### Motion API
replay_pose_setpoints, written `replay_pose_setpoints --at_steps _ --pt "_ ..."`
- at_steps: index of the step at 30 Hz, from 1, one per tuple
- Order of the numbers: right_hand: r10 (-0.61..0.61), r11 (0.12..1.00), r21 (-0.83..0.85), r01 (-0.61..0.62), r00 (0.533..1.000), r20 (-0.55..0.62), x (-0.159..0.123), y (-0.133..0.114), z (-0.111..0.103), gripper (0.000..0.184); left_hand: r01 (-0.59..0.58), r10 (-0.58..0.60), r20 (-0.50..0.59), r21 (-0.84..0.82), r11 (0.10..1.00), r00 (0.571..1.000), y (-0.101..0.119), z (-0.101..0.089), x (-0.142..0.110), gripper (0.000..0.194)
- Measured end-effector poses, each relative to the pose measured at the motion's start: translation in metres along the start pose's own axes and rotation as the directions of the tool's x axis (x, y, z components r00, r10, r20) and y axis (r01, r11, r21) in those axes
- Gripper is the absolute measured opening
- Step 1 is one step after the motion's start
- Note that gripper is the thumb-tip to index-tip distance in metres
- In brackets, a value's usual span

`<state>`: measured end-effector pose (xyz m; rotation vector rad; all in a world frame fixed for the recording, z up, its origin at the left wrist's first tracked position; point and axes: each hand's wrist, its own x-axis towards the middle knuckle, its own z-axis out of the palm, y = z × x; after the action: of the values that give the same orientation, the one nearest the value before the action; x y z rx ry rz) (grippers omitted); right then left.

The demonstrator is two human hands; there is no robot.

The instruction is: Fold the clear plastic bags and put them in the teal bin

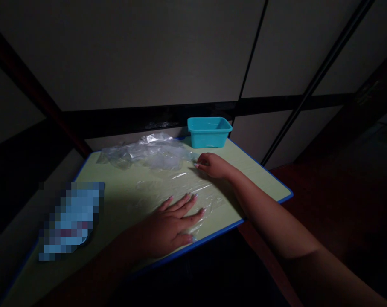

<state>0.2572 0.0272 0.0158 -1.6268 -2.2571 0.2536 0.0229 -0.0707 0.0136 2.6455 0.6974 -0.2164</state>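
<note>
A thin clear plastic bag (180,184) lies flat and wrinkled on the table. My left hand (172,226) presses down on its near part, palm down with fingers spread. At the bag's far right, my right hand (212,165) has its fingers curled into a pinch; the film seems to be between the fingertips, though the hand partly hides it. Just beyond, a crumpled heap of clear plastic bags (148,152) spreads across the back of the table, its right end close to my right fingers.
A turquoise plastic tub (208,138) stands at the table's back right corner. On the left lies a blurred-out blue item (73,217). The pale yellow table (263,183) has a blue edge and stands against cabinet panels (155,55). The room is dim.
</note>
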Motion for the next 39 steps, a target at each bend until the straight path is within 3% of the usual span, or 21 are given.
replay_pose_setpoints --at_steps 10,13,17,21,24,26,29,34,39 --pt "-0.054 0.998 0.032 0.054 0.998 0.014 -0.004 -0.002 -0.003 0.026 -0.079 0.059 -0.235 -0.077 0.994 0.970 0.000 -0.007 0.005 0.039" --pt "-0.083 0.996 0.025 0.082 0.997 0.009 -0.004 0.001 0.000 0.027 -0.112 0.036 -0.410 -0.163 0.980 0.911 -0.001 -0.012 0.006 0.035" --pt "-0.116 0.991 0.058 0.118 0.993 -0.035 -0.005 0.002 0.003 0.026 -0.045 -0.121 -0.557 -0.276 0.960 0.821 -0.005 -0.015 0.010 0.032" --pt "-0.172 0.951 0.256 0.171 0.985 -0.019 -0.011 -0.008 -0.003 0.028 0.092 -0.272 -0.566 -0.326 0.941 0.778 -0.012 -0.014 0.013 0.033" --pt "-0.234 0.875 0.467 0.127 0.955 0.180 -0.018 -0.018 -0.009 0.034 0.148 -0.344 -0.538 -0.374 0.916 0.770 -0.017 -0.011 0.015 0.036" --pt "-0.311 0.833 0.547 0.085 0.889 0.335 -0.022 -0.022 -0.012 0.037 0.176 -0.381 -0.526 -0.399 0.900 0.760 -0.019 -0.010 0.016 0.037" --pt "-0.384 0.813 0.580 0.051 0.795 0.469 -0.024 -0.024 -0.014 0.036 0.188 -0.394 -0.526 -0.403 0.896 0.754 -0.020 -0.009 0.017 0.036" --pt "-0.379 0.808 0.589 0.021 0.784 0.492 -0.025 -0.024 -0.014 0.036 0.187 -0.397 -0.514 -0.412 0.892 0.761 -0.021 -0.008 0.018 0.035" --pt "-0.404 0.832 0.553 0.044 0.731 0.550 -0.028 -0.025 -0.014 0.035 0.185 -0.377 -0.538 -0.376 0.908 0.754 -0.023 -0.008 0.018 0.035"
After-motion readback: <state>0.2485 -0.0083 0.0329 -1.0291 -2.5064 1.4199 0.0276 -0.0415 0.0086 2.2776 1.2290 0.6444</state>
